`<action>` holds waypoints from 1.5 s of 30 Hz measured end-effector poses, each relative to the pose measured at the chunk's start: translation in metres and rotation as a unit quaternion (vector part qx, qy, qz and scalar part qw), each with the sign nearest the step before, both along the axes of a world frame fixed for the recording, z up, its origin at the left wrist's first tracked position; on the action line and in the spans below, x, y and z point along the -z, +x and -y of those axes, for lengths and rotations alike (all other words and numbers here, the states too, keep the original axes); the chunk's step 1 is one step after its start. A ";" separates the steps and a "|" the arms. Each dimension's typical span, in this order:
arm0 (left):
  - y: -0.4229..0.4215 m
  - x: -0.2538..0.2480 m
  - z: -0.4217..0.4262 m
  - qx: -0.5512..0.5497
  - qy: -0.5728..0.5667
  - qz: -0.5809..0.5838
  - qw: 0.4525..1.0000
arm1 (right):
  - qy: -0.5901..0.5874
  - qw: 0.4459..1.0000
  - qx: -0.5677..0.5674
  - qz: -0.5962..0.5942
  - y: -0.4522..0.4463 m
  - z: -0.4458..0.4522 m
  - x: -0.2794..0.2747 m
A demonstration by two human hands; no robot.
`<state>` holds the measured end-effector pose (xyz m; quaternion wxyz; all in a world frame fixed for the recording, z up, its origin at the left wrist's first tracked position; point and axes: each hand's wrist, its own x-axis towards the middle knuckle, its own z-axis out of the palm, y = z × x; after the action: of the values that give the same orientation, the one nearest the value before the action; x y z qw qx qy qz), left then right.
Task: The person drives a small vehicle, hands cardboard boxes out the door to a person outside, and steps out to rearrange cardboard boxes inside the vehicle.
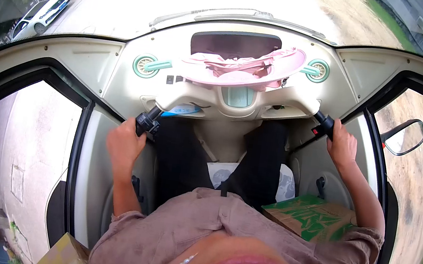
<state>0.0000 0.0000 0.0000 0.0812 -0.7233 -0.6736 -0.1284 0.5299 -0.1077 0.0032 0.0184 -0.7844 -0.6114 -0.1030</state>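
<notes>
My left hand (124, 144) is closed around the left grip of a cream handlebar (197, 96), beside a black switch block (147, 123). On the other side my right hand (343, 144) wraps round the right grip, next to a black housing with a red switch (323, 127). Between the two grips, a small display (239, 97) sits in the middle of the handlebar. A pink sun visor hat (279, 71) with crumpled pink fabric lies on the dashboard behind it, in front of a dark recess (229, 44).
Round vents (146, 65) flank the dashboard. A blue packet (182, 110) lies in the left tray. A green-printed cardboard box (313, 217) stands by my right hip, another box (64, 256) at lower left. Outside are a white car (41, 15) and a side mirror (404, 136).
</notes>
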 end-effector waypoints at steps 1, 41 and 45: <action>0.005 0.005 0.001 0.006 0.009 0.009 1.000 | 0.004 1.000 -0.002 0.005 0.005 0.000 0.001; -0.005 0.000 -0.003 -0.004 0.020 -0.001 1.000 | 0.017 1.000 -0.017 0.005 0.001 0.000 0.008; -0.006 0.001 -0.004 0.008 0.023 -0.010 1.000 | 0.019 1.000 -0.008 0.008 0.000 -0.003 0.004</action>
<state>-0.0057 0.0043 -0.0011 0.1033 -0.7279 -0.6637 -0.1376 0.5296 -0.1046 -0.0006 0.0294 -0.7779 -0.6160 -0.1203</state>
